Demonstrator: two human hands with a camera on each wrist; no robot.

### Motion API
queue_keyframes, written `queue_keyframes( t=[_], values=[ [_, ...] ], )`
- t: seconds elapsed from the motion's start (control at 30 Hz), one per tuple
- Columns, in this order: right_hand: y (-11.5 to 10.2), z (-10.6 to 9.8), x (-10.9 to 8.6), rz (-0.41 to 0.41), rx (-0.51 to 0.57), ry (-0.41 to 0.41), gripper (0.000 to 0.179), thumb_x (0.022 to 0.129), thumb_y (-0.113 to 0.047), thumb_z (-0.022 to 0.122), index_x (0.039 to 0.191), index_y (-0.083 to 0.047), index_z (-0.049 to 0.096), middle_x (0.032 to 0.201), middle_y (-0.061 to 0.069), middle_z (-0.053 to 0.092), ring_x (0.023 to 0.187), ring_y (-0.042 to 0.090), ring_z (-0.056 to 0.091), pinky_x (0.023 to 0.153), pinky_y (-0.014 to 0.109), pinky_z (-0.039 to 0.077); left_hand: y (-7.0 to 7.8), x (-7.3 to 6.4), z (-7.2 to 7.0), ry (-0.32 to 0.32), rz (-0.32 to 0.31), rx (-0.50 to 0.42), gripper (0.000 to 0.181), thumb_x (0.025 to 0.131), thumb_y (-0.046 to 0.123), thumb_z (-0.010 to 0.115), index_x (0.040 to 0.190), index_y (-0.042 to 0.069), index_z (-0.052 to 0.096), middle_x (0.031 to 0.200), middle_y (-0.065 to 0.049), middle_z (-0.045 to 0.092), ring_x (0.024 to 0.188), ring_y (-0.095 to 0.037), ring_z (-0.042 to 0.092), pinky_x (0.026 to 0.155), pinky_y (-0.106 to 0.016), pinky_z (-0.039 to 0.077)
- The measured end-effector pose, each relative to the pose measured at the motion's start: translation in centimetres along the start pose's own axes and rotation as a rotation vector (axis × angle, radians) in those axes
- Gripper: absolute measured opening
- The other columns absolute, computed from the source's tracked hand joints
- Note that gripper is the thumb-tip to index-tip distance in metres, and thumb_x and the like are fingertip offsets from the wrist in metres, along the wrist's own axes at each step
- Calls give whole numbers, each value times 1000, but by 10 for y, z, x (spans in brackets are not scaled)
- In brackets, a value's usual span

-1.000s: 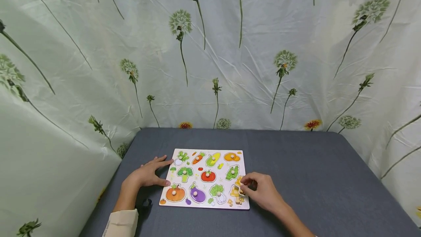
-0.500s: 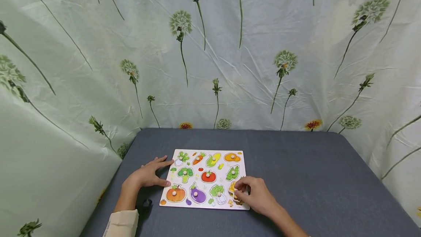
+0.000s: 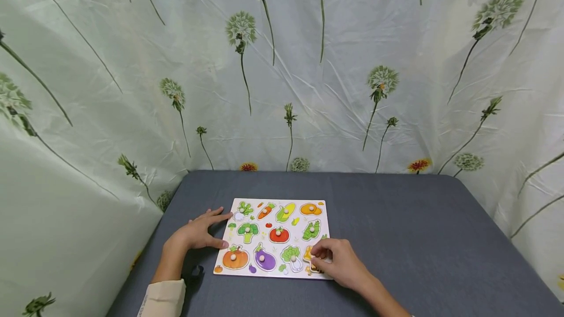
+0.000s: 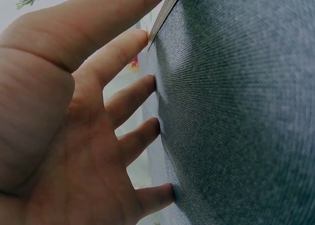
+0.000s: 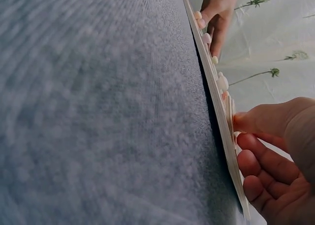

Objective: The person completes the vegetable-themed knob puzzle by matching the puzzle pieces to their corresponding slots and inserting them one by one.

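Note:
A wooden knob puzzle board [image 3: 275, 248] with vegetable pictures lies on the table. My right hand [image 3: 341, 260] pinches a yellow mushroom puzzle piece [image 3: 307, 253] at the board's lower right corner, partly hidden by the fingers. In the right wrist view this piece [image 5: 229, 109] is seen edge-on against the board, thumb on it and the other fingers curled. My left hand [image 3: 196, 233] is spread at the board's left edge, thumb and index finger touching it. From the left wrist, the remaining fingertips [image 4: 153, 124] rest on the cloth.
Other knobbed pieces sit in the board, among them a pumpkin [image 3: 235, 259], an eggplant [image 3: 265, 260], a tomato [image 3: 279, 235] and a cabbage [image 3: 292, 258]. Grey cloth covers the table [image 3: 396, 229]. A dandelion-print curtain [image 3: 335, 87] hangs behind and at the sides.
My right hand has moved a little left and toward me with the mushroom piece, from the board's right edge over its lower right corner. My left hand has stayed in place.

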State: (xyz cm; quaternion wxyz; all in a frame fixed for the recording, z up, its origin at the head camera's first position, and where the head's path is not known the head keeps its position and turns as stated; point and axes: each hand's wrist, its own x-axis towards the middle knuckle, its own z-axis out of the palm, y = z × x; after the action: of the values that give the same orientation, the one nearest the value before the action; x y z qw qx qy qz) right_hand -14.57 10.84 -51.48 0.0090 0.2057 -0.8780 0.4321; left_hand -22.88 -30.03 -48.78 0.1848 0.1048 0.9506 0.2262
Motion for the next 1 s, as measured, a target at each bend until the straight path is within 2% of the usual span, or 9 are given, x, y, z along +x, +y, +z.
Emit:
queue_keyframes(
  t=[0.4, 0.77, 1.0],
  values=[
    [0, -3, -3, -40, -20, 3, 12, 82, -6, 80, 83, -16, 74, 77, -13, 67, 69, 0, 58, 62, 21, 52, 1, -1, -1, 0, 7, 11, 97, 74, 47, 91, 157, 24, 47, 169, -19, 28, 155, -53, 15, 111, -86, 7],
    [2, -6, -1, 17, -47, 4, 12, 83, -7, 80, 83, -17, 74, 75, -13, 64, 68, 0, 56, 61, 18, 48, 0, 1, -1, -2, 5, 13, 98, 74, 47, 91, 157, 24, 46, 169, -19, 28, 155, -53, 15, 111, -85, 7],
    [1, -6, -1, 7, -59, -4, 11, 82, -7, 80, 83, -17, 74, 74, -14, 63, 68, 2, 56, 61, 18, 47, 1, 0, -1, -4, -1, 14, 98, 74, 47, 91, 157, 24, 46, 169, -19, 28, 155, -53, 15, 112, -85, 7]
  ],
)
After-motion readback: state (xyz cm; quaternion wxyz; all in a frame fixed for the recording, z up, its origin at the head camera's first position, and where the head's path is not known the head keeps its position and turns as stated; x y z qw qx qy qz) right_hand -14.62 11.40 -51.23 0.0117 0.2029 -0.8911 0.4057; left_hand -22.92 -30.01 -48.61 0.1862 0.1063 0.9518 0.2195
